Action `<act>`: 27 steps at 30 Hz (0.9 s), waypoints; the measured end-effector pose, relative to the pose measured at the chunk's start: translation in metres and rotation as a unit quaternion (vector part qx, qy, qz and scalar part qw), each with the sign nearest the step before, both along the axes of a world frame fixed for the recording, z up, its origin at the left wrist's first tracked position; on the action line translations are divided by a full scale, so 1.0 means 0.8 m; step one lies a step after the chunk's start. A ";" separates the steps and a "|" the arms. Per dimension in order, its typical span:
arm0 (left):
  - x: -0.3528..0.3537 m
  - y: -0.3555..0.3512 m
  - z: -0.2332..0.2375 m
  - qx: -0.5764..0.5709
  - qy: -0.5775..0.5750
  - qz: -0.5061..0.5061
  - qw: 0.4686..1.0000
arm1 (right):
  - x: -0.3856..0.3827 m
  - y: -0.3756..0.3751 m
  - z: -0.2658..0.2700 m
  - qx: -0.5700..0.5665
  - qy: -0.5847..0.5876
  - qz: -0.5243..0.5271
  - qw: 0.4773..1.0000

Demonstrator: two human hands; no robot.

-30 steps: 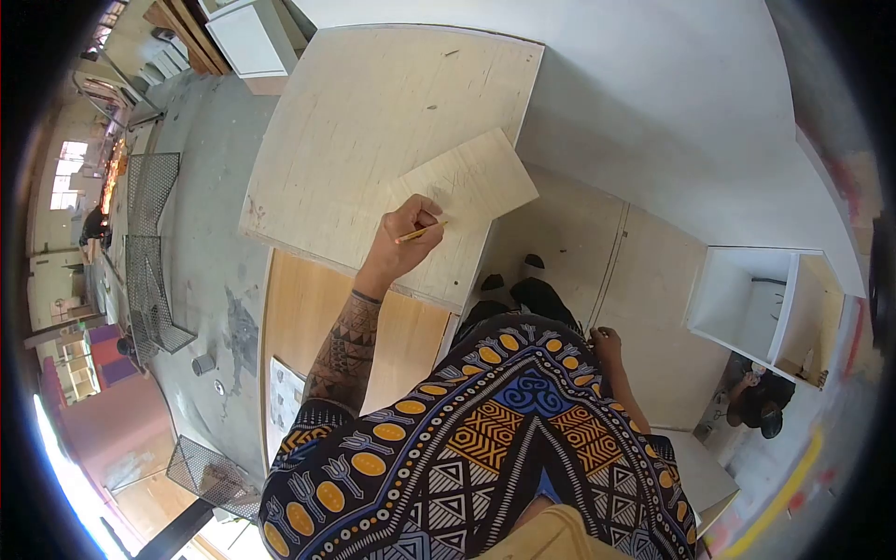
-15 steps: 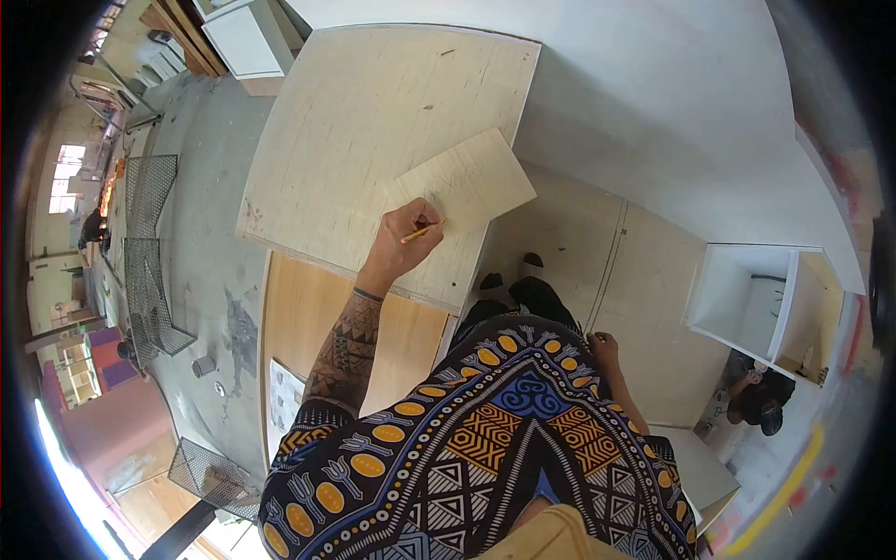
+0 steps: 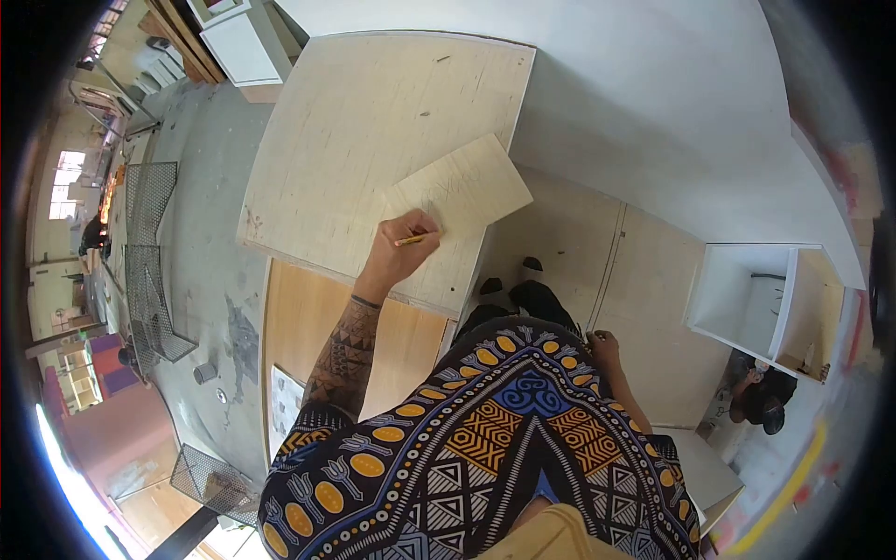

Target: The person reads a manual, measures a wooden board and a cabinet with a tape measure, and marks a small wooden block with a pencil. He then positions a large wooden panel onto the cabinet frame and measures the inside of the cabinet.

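Observation:
My left hand [image 3: 405,248], at the end of a tattooed forearm, is closed round a yellow pencil [image 3: 411,240]. The pencil's tip is at the lower left part of a small thin wooden board [image 3: 467,185]. Faint pencil marks show on that board, which lies slanted on a large pale plywood top [image 3: 373,121] and juts past its right edge. Down beside my hip is my right hand [image 3: 605,349], against my dark clothing. Its fingers are mostly hidden, and I cannot make out anything in it.
Beyond the plywood top's right edge are a white wall [image 3: 653,103] and a pale floor. A white open cabinet [image 3: 747,289] stands at the right, with another person [image 3: 763,397] low beside it. Black mesh panels [image 3: 149,289] stand on the grey floor at the left.
My left hand has shifted slightly down and left with the pencil, and the pencil marks show more plainly. My right hand remains by my hip.

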State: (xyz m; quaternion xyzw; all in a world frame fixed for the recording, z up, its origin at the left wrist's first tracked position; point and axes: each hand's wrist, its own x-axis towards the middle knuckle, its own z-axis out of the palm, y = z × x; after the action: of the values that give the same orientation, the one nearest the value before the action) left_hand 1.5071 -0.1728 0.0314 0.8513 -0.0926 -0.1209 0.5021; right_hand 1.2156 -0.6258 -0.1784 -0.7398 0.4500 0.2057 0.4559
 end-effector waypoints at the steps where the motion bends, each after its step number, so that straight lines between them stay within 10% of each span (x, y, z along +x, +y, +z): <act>1: -0.002 0.000 0.003 0.000 0.000 0.000 1.000 | 0.002 0.001 0.005 0.000 0.005 0.007 1.000; 27: 0.002 -0.006 -0.010 -0.019 -0.027 -0.002 0.999 | 0.008 0.013 0.014 -0.030 0.030 0.060 0.997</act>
State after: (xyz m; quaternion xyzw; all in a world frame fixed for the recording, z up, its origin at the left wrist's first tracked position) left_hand 1.5087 -0.1773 0.0230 0.8442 -0.1098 -0.0972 0.5156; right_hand 1.2220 -0.6156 -0.1672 -0.7723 0.4243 0.2407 0.4070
